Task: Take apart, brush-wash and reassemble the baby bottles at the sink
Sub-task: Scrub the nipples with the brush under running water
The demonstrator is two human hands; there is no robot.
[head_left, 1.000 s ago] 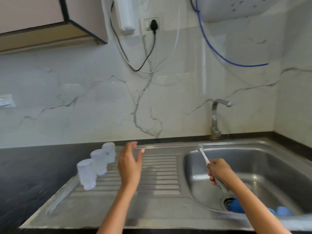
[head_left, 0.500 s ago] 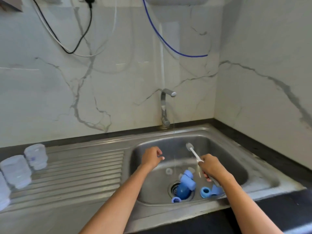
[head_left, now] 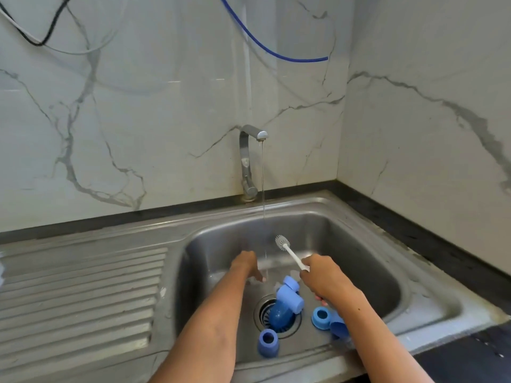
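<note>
Several blue bottle parts lie in the steel sink basin [head_left: 367,261]: a blue cap [head_left: 289,297] and darker blue piece [head_left: 279,315] over the drain, a collar ring [head_left: 267,342] in front, another ring [head_left: 321,317] to the right. My right hand [head_left: 323,277] grips a white bottle brush [head_left: 289,251], bristle head pointing up and back. My left hand [head_left: 247,266] reaches down to the basin floor under the thin water stream [head_left: 262,189], fingers pointing down; I cannot tell whether it touches or holds anything.
The chrome tap [head_left: 247,161] runs at the back of the sink. A ribbed steel drainboard [head_left: 83,286] lies to the left. Dark counter [head_left: 414,233] borders the sink on the right, marble walls behind and right. A blue hose [head_left: 265,48] hangs above.
The view swung right from the drainboard to the basin. My left hand left the clear bottles on the drainboard and dropped into the sink under the water. My right hand kept the brush.
</note>
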